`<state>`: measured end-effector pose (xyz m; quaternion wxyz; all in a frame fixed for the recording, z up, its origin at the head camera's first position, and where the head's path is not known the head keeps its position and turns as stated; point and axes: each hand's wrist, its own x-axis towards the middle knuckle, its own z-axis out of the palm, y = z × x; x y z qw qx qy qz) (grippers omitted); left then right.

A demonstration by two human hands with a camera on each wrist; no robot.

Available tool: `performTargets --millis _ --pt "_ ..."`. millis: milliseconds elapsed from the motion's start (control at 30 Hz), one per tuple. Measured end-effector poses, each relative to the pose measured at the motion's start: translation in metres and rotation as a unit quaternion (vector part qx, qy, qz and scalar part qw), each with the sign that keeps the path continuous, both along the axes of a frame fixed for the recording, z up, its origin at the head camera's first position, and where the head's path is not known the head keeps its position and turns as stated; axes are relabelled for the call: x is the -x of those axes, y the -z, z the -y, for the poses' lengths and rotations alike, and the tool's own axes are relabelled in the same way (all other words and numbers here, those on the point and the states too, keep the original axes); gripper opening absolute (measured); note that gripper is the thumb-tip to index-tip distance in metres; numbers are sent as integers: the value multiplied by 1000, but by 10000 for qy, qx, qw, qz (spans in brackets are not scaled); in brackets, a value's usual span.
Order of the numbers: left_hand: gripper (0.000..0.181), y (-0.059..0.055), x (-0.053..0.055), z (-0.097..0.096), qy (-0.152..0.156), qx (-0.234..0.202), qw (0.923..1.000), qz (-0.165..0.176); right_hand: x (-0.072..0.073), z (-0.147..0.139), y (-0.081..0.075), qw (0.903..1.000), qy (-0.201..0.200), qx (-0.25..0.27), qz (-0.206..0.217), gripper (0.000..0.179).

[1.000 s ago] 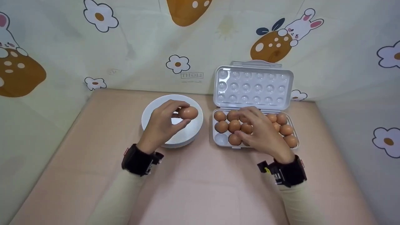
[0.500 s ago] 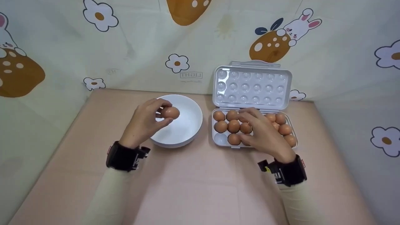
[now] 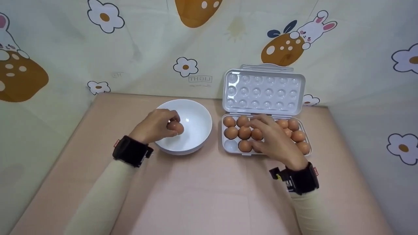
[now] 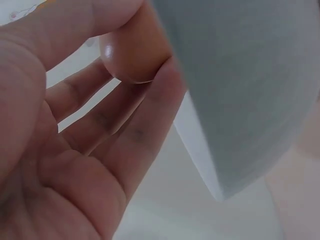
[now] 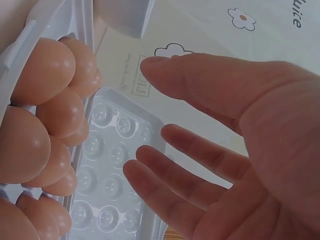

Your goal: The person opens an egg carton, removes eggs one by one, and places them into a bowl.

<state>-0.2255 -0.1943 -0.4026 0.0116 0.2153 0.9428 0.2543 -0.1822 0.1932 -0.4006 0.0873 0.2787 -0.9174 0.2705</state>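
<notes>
My left hand [image 3: 153,125] pinches a brown egg [image 3: 176,128] between thumb and fingers at the left side of a white bowl [image 3: 197,125]. In the left wrist view the bowl's wall [image 4: 250,95] partly covers that egg [image 4: 132,52]. Over the egg box [image 3: 225,143], my right hand [image 3: 276,140] hovers with relaxed, spread fingers. Nothing lies between its thumb and fingers in the right wrist view, where several eggs [image 5: 45,70] sit beside it. The front-left cup [image 3: 231,146] of the box holds no egg. My right hand hides some of the middle cups.
The box's dimpled lid [image 3: 264,89] stands upright at the back, near a printed cloth wall [image 3: 147,49]. A pinkish cover [image 3: 202,195] lies over the table. Bowl and box stand side by side with a narrow gap.
My left hand has carried the egg leftward across the bowl, then lowered it toward the bowl's left inside. My right hand has stayed over the box.
</notes>
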Motion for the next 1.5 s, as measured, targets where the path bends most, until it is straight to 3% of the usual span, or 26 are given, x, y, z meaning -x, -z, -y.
performTargets --millis 267,533,633,1000,1167,1400,1500 --pt "28 -3 16 -6 308 766 9963 238 1 -2 2 9999 -84 -77 96 61" --pt "27 -5 22 -8 575 1224 9897 462 3 2 6 9990 -226 -380 -98 37" --pt "28 -3 25 -6 561 1312 9882 564 3 3 9 9984 -241 -494 -151 34" --pt "25 0 28 -2 567 1379 9859 765 8 7 14 9951 -202 -912 328 32" --pt "22 -3 25 -1 681 1353 9863 651 11 11 19 9942 -405 -988 103 29" --pt "29 -4 25 1 398 1522 9821 1033 11 14 24 9927 -573 -1041 -209 27" --pt "36 -6 24 0 231 1557 9797 1238 11 15 25 9940 -501 -974 -46 23"
